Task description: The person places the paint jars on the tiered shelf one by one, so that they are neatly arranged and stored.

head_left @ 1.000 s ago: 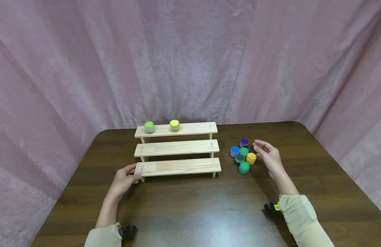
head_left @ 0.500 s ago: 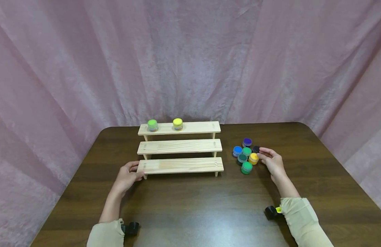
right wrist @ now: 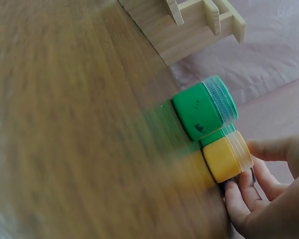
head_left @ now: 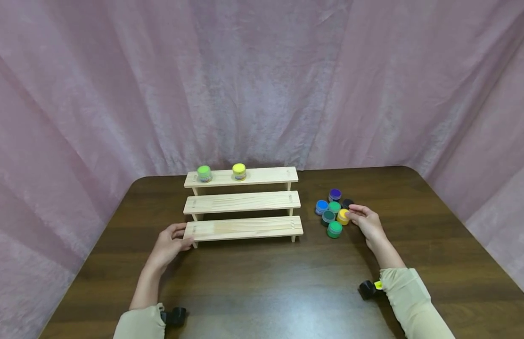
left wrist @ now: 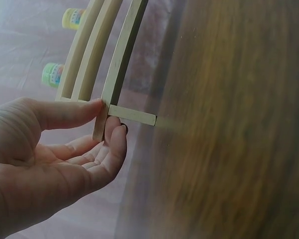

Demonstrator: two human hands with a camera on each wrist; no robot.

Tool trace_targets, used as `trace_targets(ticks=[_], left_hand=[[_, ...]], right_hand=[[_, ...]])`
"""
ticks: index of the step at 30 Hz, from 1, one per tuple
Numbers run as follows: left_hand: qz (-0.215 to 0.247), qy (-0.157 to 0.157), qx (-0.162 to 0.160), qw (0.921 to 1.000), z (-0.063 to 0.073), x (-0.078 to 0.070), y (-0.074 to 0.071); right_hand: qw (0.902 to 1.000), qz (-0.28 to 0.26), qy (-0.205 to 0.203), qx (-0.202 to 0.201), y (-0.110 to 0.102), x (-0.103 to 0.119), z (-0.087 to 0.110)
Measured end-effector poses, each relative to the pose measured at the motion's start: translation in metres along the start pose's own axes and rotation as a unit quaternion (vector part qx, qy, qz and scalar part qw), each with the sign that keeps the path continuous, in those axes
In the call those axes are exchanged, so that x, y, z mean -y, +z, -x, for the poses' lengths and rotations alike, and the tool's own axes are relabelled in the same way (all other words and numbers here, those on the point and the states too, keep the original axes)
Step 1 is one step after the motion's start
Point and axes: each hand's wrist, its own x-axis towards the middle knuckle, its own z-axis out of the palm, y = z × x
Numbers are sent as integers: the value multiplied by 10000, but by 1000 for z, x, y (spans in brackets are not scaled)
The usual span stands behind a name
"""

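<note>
My left hand (head_left: 167, 245) grips the left end of the lowest step of a pale wooden three-step shelf (head_left: 245, 228). In the left wrist view, its thumb presses the board's edge while the fingers curl beneath. Light green (head_left: 204, 174) and bright yellow (head_left: 239, 172) paint jars stand apart on the top step. On the right, my right hand (head_left: 369, 226) is at an orange-yellow paint jar (head_left: 342, 217), thumb at its lid and fingers curled along its side, as the right wrist view shows. The black-lidded jar (head_left: 347, 203) sits just behind those fingers, partly hidden.
Around the orange-yellow jar cluster purple (head_left: 335, 195), blue (head_left: 321, 207), dark green (head_left: 328, 217) and green (head_left: 334, 229) jars, with another green jar (head_left: 334, 207) among them. All stand on a dark wooden table (head_left: 253, 282). A pink curtain (head_left: 262, 84) hangs behind.
My right hand has shifted from the black-lidded jar down to the orange-yellow jar beside it. My left hand keeps its hold on the shelf. The head view has swayed slightly.
</note>
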Motion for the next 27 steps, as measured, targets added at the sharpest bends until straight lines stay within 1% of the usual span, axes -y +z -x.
trace_targets(ticks=[3, 5, 11, 15, 18, 23, 27], left_hand=[[-18, -59, -18, 10000, 0, 1, 0], [-33, -32, -12, 10000, 0, 1, 0], [-44, 31, -3, 10000, 1, 1, 0], [-38, -16, -41, 10000, 1, 1, 0], [-51, 4, -27, 10000, 1, 0, 0], [-80, 8, 7, 10000, 0, 0, -1], [-133, -17, 43, 9999, 1, 0, -2]], right_hand=[[9998, 76, -11, 174, -1, -2, 0], [9996, 97, -17, 252, -2, -3, 0], [9992, 130, -77, 366, -4, -4, -2], [9983, 372, -102, 430, -3, -4, -2], [9974, 519, -105, 494, -2, -4, -1], [9962, 537, -197, 659, -2, -5, -1], [9956, 589, -233, 690, -4, -6, -1]])
